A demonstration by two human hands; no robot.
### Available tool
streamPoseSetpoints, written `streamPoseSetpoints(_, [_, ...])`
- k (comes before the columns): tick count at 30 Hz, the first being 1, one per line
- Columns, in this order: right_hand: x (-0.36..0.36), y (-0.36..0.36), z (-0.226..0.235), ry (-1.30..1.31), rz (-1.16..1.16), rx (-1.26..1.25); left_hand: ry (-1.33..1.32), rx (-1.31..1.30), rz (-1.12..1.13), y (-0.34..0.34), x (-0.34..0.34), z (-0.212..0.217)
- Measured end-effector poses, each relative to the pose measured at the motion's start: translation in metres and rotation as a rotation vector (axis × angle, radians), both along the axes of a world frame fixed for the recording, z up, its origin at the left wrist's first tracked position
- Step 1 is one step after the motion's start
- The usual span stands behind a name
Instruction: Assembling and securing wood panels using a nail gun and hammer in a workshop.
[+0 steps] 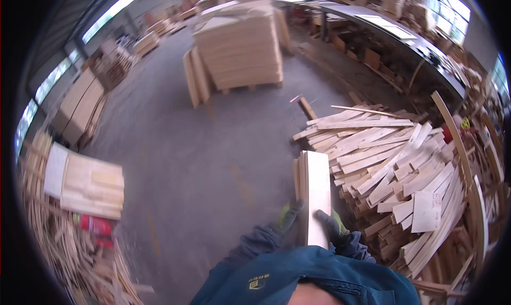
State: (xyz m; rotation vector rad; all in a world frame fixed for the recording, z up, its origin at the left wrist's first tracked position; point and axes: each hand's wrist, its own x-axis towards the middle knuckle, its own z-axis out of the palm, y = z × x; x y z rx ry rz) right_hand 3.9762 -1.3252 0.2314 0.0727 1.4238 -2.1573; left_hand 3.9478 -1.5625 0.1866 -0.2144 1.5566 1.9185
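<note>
A bundle of pale wooden boards (319,185) stands out in front of my body, its broad light face toward the right and several board edges showing on the left. My left hand (290,214), in a grey and yellow-green glove, is closed against the bundle's left side. On the other side my right hand (331,224), gloved the same way, presses the broad face. Both hands hold the bundle between them; the left fingertips are partly hidden behind the boards. Just right of the bundle lies a large heap of loose wooden slats (383,156).
A tall stack of panels (242,52) stands on a pallet ahead, with boards leaning on its side. Wood pieces (93,180) and red objects (96,225) lie at the left. A long bench (383,26) runs along the far right. A paper sheet (426,211) rests on the slats.
</note>
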Motion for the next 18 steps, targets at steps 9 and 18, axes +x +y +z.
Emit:
streamPoseSetpoints(9, [-0.474, -0.012, -0.084, 0.19, -0.445, 0.019, 0.044, 0.16, -0.099, 0.0, -0.454, -0.062])
streamPoseSetpoints(18, [-0.941, -0.005, -0.086, 0.139, -0.325, 0.18, 0.118, 0.133, -0.216, 0.034, -0.901, 0.002])
